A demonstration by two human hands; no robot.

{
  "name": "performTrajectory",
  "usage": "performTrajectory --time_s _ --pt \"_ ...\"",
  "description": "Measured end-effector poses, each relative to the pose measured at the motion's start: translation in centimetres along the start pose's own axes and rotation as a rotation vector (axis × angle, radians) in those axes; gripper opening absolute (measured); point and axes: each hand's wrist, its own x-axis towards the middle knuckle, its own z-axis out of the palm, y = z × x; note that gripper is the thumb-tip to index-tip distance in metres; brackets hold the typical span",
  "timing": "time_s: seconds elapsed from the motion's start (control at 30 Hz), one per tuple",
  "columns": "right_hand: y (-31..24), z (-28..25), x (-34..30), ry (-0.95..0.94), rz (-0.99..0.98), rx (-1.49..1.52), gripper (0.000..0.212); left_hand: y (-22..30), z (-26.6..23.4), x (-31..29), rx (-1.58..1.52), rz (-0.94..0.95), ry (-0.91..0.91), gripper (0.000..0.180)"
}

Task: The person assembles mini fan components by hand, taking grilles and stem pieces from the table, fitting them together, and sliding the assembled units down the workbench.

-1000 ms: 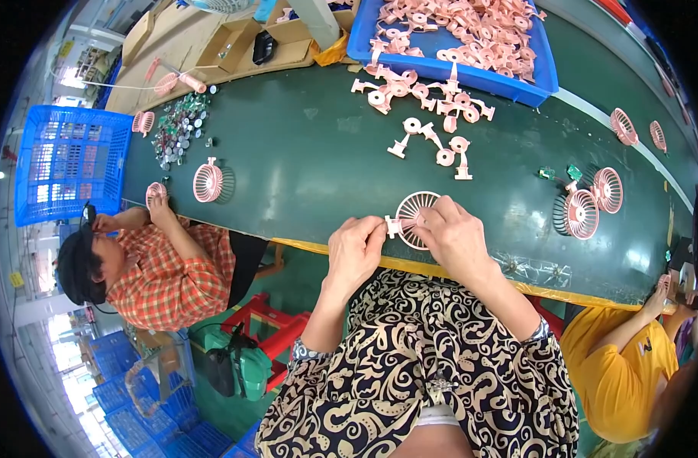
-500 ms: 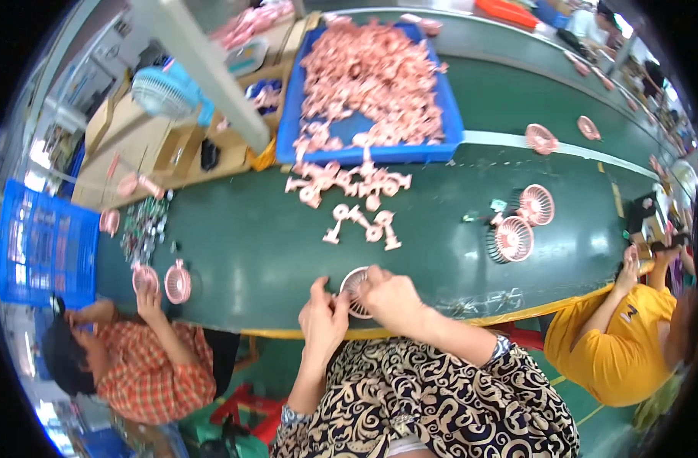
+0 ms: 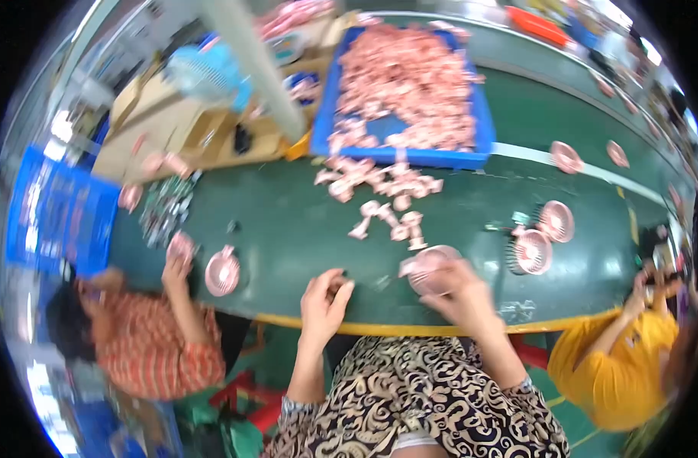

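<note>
In my right hand (image 3: pixel 466 296) is a round pink fan cage (image 3: pixel 434 269) with a slatted wall. It is tilted above the green work surface, and both hand and cage are smeared by motion. My left hand (image 3: pixel 324 307) is apart from it to the left, with fingers curled and thumb drawn in. A small dark spot shows at its fingertips; what it holds, if anything, I cannot make out. Just beyond the cage lie several loose pink bracket-like parts (image 3: pixel 393 221), nearest to my right hand.
A blue tray (image 3: pixel 410 155) heaped with pink parts stands at the back. To the right lie pink fan cages (image 3: pixel 533 252) with a small green board (image 3: pixel 520 220). Left are a co-worker's hand (image 3: pixel 176 273), another fan cage (image 3: pixel 223 273), small boards (image 3: pixel 166 210) and a blue crate (image 3: pixel 62 210).
My hands have come apart. The right hand has carried the fan cage right and away from the table's near edge; the left has let go of it. The whole view has shifted.
</note>
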Motion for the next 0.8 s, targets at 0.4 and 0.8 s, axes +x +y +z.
performTrajectory --time_s 0.4,0.8 --pt "10.4 -6.0 -1.5 0.546 0.277 -0.423 0.027 -2.6 -8.6 2.5 0.469 -0.054 0.448 0.023" --pt "1.1 3.7 7.5 0.286 0.153 -0.018 0.03 -10.0 -15.2 1.9 0.892 -0.167 0.533 0.033"
